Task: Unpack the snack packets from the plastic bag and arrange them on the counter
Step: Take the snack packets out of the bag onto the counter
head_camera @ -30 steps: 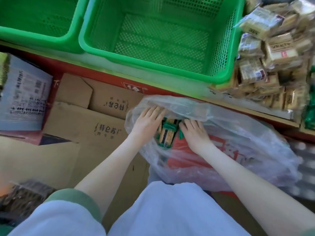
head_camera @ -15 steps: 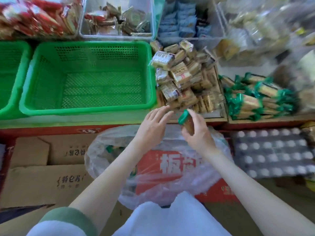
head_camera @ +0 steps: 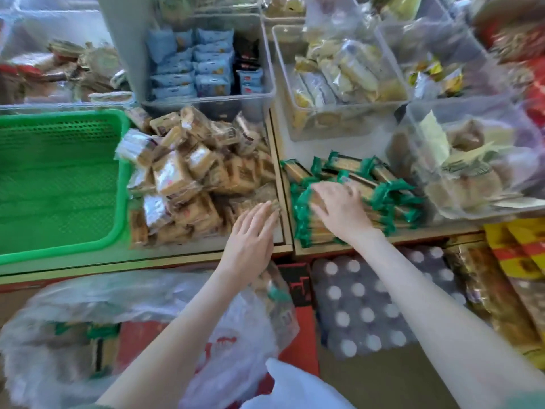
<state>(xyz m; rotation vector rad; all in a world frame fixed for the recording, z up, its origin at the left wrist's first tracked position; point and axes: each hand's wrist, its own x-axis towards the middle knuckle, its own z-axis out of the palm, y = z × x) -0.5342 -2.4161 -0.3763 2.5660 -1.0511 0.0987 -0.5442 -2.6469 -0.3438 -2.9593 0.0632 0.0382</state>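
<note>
Atop the green-ended snack packets (head_camera: 383,187), right hand (head_camera: 339,211) flat, grip spread, left hand (head_camera: 250,240) nearby, grip straight-fingered, plastic bag (head_camera: 118,293) below.

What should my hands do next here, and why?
Probably lift the right hand off the green-wrapped packets and reach into the plastic bag. The hand lies flat on that stack on the counter, the left hand is open and holds nothing, and the remaining packets show through the bag.
</note>
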